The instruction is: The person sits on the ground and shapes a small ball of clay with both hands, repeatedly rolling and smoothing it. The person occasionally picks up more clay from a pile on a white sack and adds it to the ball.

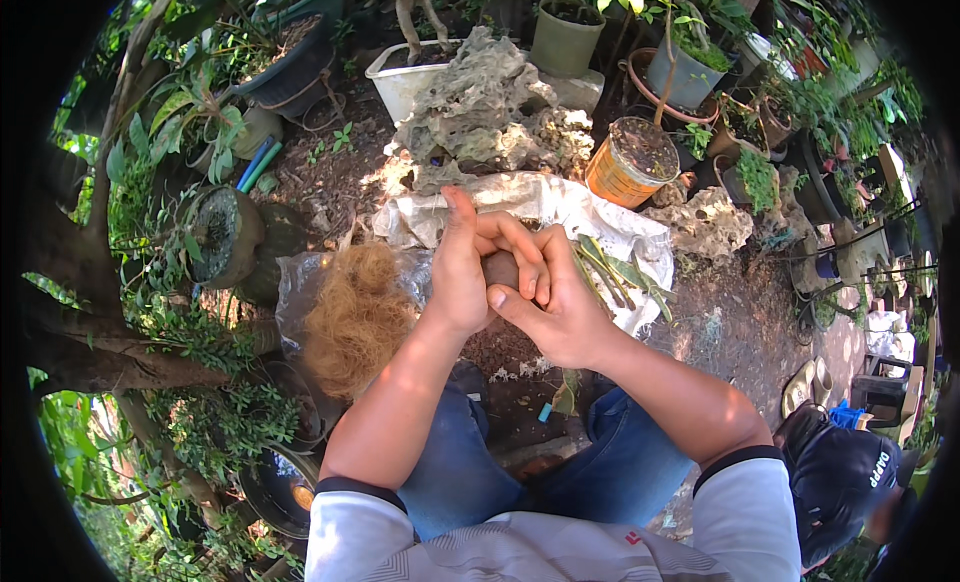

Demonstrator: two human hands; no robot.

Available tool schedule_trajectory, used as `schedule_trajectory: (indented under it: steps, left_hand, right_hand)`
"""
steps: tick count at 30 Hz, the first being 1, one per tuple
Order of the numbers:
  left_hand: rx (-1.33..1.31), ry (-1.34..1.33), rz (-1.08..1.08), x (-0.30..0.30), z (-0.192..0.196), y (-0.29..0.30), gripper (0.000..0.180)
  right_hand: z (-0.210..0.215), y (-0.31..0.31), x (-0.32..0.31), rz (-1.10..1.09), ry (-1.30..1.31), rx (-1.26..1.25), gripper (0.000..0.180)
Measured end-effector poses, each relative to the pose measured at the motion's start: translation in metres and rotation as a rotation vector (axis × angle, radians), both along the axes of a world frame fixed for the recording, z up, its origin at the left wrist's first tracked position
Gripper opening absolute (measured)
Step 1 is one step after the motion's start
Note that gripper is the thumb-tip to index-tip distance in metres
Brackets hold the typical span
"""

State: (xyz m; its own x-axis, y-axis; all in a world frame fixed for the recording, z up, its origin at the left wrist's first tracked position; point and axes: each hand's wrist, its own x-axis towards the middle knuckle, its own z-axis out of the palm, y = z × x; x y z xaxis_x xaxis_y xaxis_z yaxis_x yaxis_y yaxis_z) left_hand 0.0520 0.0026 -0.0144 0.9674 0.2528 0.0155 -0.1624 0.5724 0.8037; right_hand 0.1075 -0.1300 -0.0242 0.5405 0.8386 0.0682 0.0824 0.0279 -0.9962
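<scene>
Between my cupped palms sits a brown ball, looking like packed soil. My left hand wraps it from the left with the thumb sticking up. From the right, my right hand closes over it, thumb and fingers pressed to its surface. Both hands hide most of the ball. A white sack is spread beyond my hands, with long green leaf cuttings lying on its right part. To the left of my left wrist, a heap of tan coconut fibre rests on clear plastic.
Rough grey rocks stand past the sack, beside an orange bucket of soil and a white planter. A tree trunk and potted plants border the left. A person in a black cap is at the lower right.
</scene>
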Motion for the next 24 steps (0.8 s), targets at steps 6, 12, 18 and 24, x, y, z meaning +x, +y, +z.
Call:
schedule_trajectory:
  steps: [6,12,18,24]
  left_hand:
    - [-0.022,-0.027,-0.013,0.002,0.001,-0.003,0.092]
    - [0.094,0.033,0.022,0.003,-0.002,-0.005,0.082]
    - [0.056,0.014,-0.010,0.004,-0.005,0.001,0.077]
    - [0.060,0.053,0.113,0.009,0.001,-0.010,0.073]
  right_hand:
    - [0.005,-0.005,0.005,0.065,0.177,0.046,0.045]
    - [-0.002,-0.002,0.003,0.092,0.304,0.204,0.059]
    - [-0.006,-0.002,0.010,0.060,0.290,-0.001,0.061]
    - [0.006,-0.004,0.006,0.025,0.624,0.098,0.053]
